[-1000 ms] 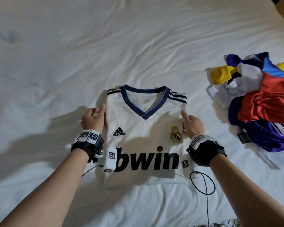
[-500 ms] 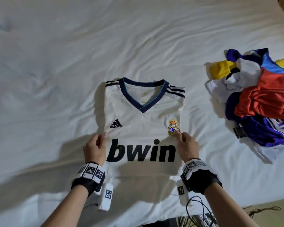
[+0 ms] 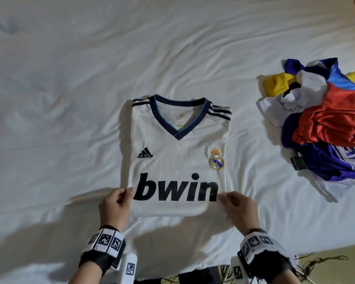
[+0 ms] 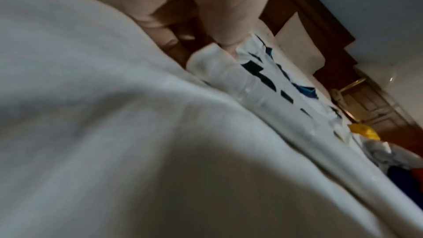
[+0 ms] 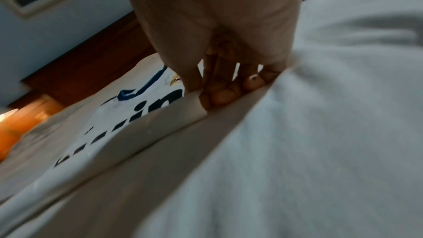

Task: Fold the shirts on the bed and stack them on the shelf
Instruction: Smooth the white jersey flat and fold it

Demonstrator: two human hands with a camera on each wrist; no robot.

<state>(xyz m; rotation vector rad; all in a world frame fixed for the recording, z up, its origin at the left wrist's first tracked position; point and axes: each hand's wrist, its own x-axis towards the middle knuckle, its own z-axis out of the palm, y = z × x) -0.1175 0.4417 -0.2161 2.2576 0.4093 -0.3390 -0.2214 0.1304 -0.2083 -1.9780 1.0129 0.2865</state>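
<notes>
A white shirt [image 3: 178, 160] lies flat on the white bed [image 3: 70, 99], in the middle and close to the person. Its sleeves are folded under, so it looks like a tall box shape. The long way runs from the person out across the bed. The dark blue collar points away from the person, and the bottom edge is nearest to them. The front faces up, with the big black word across it.

The left hand [image 3: 115, 210] pinches the left side of the shirt near the bottom, thumb on top and fingers curled under. The right hand [image 3: 239, 212] pinches the right side the same way.

A messy pile of shirts [image 3: 324, 128] sits well apart on the right, in red, blue, yellow and white.
</notes>
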